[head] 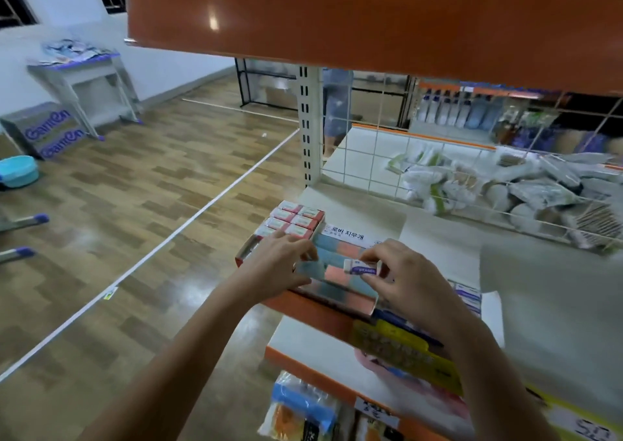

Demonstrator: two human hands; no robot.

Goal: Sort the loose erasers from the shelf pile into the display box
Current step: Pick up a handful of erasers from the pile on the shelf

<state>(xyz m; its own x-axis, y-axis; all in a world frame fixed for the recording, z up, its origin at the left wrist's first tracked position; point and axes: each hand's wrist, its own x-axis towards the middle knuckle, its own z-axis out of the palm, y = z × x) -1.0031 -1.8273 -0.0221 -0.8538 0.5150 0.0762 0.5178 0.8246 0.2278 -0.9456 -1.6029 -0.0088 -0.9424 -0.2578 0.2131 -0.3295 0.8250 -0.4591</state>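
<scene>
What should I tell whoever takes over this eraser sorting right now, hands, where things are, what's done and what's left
Right hand: pinches one white eraser with a purple sleeve over the display box.
Left hand: rests on the box's left side, fingers touching a blue piece inside; whether it grips is unclear.
Box: sits at the shelf's front edge, holding blue and pink rows.
Beside it, a red carton of packed erasers.
More purple-sleeved erasers lie to the right on the shelf.
Done: some rows are filled.
Left: seat the held eraser, then probably bring over the loose ones.
</scene>
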